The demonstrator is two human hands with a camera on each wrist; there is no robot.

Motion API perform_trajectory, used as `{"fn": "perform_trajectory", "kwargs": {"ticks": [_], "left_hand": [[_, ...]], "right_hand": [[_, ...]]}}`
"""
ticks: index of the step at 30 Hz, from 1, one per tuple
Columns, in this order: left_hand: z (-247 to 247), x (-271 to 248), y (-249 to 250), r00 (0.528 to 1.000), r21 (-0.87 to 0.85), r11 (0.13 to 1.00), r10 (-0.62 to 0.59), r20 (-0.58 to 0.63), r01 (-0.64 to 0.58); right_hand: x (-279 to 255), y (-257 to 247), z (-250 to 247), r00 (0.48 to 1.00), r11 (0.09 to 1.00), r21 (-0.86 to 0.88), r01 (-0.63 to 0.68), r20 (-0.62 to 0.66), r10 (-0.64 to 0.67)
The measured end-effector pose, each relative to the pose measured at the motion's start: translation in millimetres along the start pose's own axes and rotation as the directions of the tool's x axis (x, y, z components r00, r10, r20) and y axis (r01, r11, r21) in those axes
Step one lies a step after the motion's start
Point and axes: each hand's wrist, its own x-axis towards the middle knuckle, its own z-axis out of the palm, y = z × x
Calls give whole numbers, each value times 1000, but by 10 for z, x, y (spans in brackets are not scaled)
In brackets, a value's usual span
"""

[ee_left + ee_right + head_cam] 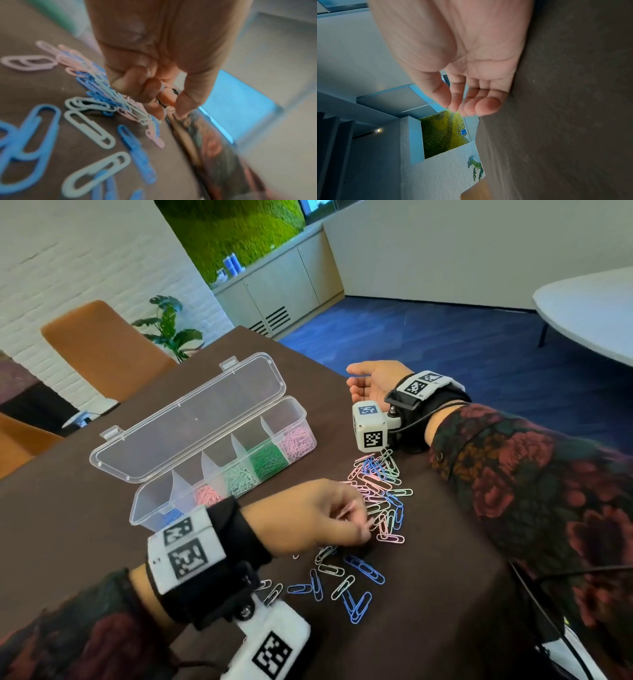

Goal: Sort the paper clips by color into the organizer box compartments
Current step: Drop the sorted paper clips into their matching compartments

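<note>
the loose heap of pink, blue and pale-green plastic-coated wire paper clips (380, 501) lies on the dark brown table (445, 594), just to the right of the clear plastic organizer box with its hinged lid thrown open (219, 453). the box already carries sorted clips: pink at the far end, dark green next, pale green, pink again, and blue in the near compartment, which the left wrist partly hides.

the left hand (318, 518) is down at the near edge of the heap, fingers curled and thumb pressed toward them, pinching what looks like a pink clip; the left wrist view is blurred, so how many clips it holds is unclear. the right hand (373, 383) rests on its edge on the table beyond the heap, palm sideways, fingers loosely curled and holding nothing.

these clips are probably very light, stiff and springy, with a smooth coating that slips between fingertips. they lie flat and interlock, so lifting one likely drags its neighbours. the best hold is likely across one rounded end, thumb against forefinger, after sliding the clip free of the tangle.
</note>
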Motion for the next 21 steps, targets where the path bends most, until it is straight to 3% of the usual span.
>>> {"fn": "perform_trajectory", "kwargs": {"ticks": [1, 3, 5, 7, 11, 13, 15, 16, 17, 19, 21], "left_hand": [[-37, -14, -36, 1000, -197, 980, -2, -27, -3], [-102, -15, -112, 998, -516, 856, 4, -58, -33], [-142, 9, -169, 997, -706, 704, 60, -51, -78], [-170, 53, -207, 995, -787, 611, 89, -33, -80], [-162, 149, -151, 995, -772, 636, 83, 48, -15], [-152, 177, -51, 997, -650, 760, 43, 57, 4], [-154, 202, 49, 998, -305, 952, 48, 35, -35], [-160, 221, 102, 995, -85, 994, 77, 57, -72], [-165, 250, 136, 991, 122, 986, 99, 93, -110], [-146, 307, 172, 981, 443, 879, 125, 148, -179], [-102, 358, 195, 972, 590, 774, 144, 187, -228]], "right_hand": [[5, -1, -3, 1000, 1000, 1, -2, 1, 2], [8, -2, -6, 1000, 1000, 0, -8, 13, 8], [4, -1, 2, 1000, 1000, -3, -7, 21, 7], [1, -1, 3, 1000, 1000, -1, 3, 19, -3], [0, 1, -3, 1000, 1000, -6, 5, 13, -5], [0, 0, -3, 1000, 1000, -9, -1, 9, 1], [-4, -4, -4, 1000, 1000, -15, -7, 4, 7], [-4, -5, -4, 1000, 1000, -18, -11, 3, 11], [-6, -7, -3, 1000, 1000, -21, -13, 3, 13], [-6, -7, -2, 1000, 1000, -24, -11, 9, 11], [-5, -5, -4, 1000, 1000, -27, -9, 11, 10]]}}
